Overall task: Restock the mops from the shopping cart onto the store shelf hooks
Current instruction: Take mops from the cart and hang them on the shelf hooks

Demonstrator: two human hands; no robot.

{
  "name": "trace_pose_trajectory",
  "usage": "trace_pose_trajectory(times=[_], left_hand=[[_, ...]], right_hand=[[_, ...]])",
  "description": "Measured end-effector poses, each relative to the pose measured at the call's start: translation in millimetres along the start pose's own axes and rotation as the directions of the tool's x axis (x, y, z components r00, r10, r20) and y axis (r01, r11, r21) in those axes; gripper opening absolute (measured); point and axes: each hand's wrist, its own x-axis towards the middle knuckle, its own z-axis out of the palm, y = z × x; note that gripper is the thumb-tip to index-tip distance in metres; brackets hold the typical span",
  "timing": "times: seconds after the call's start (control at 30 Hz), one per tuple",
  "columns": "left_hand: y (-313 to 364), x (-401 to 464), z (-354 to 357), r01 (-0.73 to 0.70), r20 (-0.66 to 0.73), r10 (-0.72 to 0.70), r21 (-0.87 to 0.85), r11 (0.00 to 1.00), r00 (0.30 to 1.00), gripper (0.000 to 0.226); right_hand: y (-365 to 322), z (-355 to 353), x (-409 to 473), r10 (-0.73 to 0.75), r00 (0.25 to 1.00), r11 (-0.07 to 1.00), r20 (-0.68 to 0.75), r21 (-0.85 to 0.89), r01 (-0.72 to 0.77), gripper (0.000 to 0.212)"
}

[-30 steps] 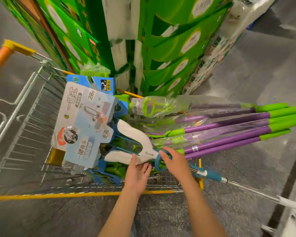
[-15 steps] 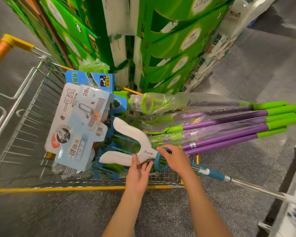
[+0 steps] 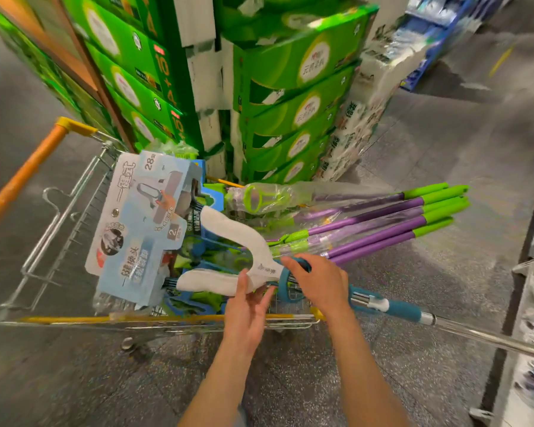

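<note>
The mop (image 3: 228, 260) you're after lies across the near right corner of the shopping cart (image 3: 74, 319): white forked yoke inside the basket, teal-and-chrome handle (image 3: 392, 308) sticking out over the rim to your right above the floor. Its pale blue cardboard sleeve (image 3: 142, 229) leans up in the middle of the cart. Just behind it, a bundle of purple-and-green mops (image 3: 367, 229) in clear plastic also pokes out over the right side, so that's crowding your lift path. Stacked green cartons (image 3: 290, 97) stand right past the far end of the cart.

Your left hand (image 3: 247, 306) is under the white yoke, fingers straight and spread, thumb against its edge. Your right hand (image 3: 318, 282) comes down from above, fingers curled round the teal loop (image 3: 285, 283) at the yoke's neck.
</note>
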Motion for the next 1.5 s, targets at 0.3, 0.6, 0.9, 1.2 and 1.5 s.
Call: trace_pose_trajectory(times=[0.3,0.6,0.9,1.2,1.5], left_hand=[[-6.4,-91.5,22.8,-0.183,0.161,0.161,0.129,0.975,0.974,0.034],[-37.0,-188.2,58.6,-0.346,0.49,0.186,0.259,0.902,0.851,0.019],[-98.9,-254.2,88.5,-0.31,0.619,0.048,0.325,0.894,0.784,0.026],[-136.7,-298.9,126.7,-0.416,0.805,-0.134,0.432,0.8,0.578,0.021],[-149.8,-372.1,156.3,-0.458,0.877,-0.452,0.474,0.752,0.166,0.031]], right_hand=[[13.4,-54.5,-106.0,0.075,0.976,0.944,-0.204,0.33,-0.003,0.051],[53.1,-101.1,-194.2,0.225,0.887,0.759,-0.403,0.644,0.1,0.03],[100.3,-133.6,-272.8,0.456,0.742,0.569,-0.491,0.802,0.18,0.021],[115.6,-177.3,-345.9,0.579,0.581,0.539,-0.571,0.804,0.253,0.024],[89.3,-233.5,-419.3,0.676,0.229,0.602,-0.701,0.704,0.377,0.03]])
